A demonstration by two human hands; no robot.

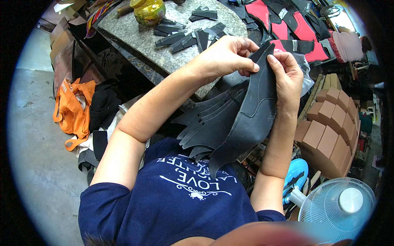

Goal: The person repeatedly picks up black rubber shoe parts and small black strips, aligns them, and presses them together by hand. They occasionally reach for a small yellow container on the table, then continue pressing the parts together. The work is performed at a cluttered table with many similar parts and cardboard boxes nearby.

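A fanned stack of dark grey shoe-upper pieces (pixel 230 123) hangs over my lap, its top end raised toward the stone slab. My right hand (pixel 287 78) grips the upper end of the front piece (pixel 258 102), thumb on its face. My left hand (pixel 225 55) pinches the same upper edge from the left, fingers curled over it. Both forearms come up from below on either side of the stack.
A grey stone slab table (pixel 139 37) holds several cut black pieces (pixel 184 39) and a yellow-green jar (pixel 150 11). Red and black pieces (pixel 287 24) lie beyond. Brown boxes (pixel 332 123) stack at right, a white fan (pixel 338 203) below them, an orange bag (pixel 74 108) at left.
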